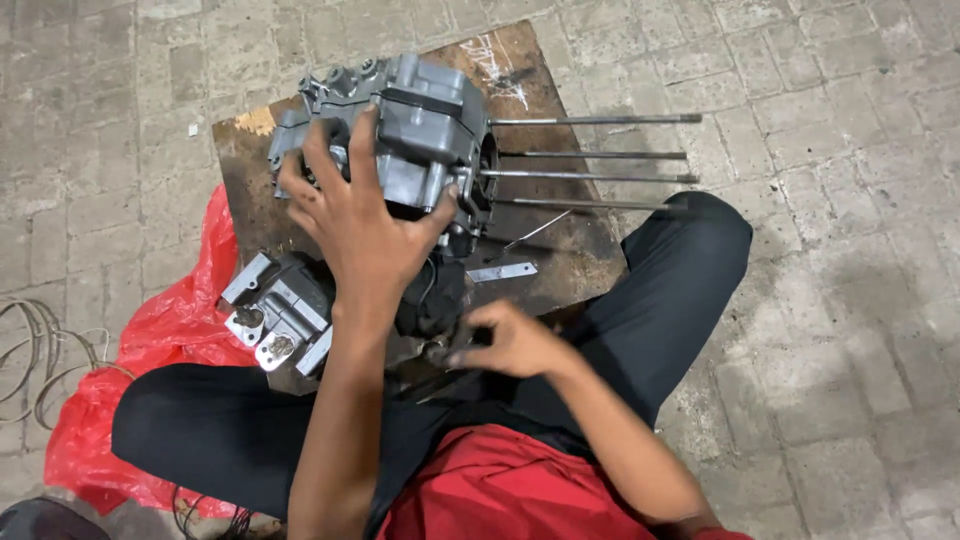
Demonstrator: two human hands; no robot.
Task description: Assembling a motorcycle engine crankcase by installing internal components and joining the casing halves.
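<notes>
A grey metal engine crankcase (430, 120) lies on a worn wooden board (560, 250) between my knees. Several long steel studs (600, 150) stick out of it to the right. My left hand (360, 220) is spread over the near side of the crankcase, fingers gripping its edges. My right hand (510, 340) is lower, at the dark near end of the engine, its fingers curled around a small dark part there. What exactly it pinches is hidden by the fingers.
A smaller grey metal casting (275, 315) sits at the board's near left corner. A flat metal strip (502, 271) lies on the board. A red plastic bag (170, 330) is under my left leg. Looped wires (30, 350) lie on the paving at far left.
</notes>
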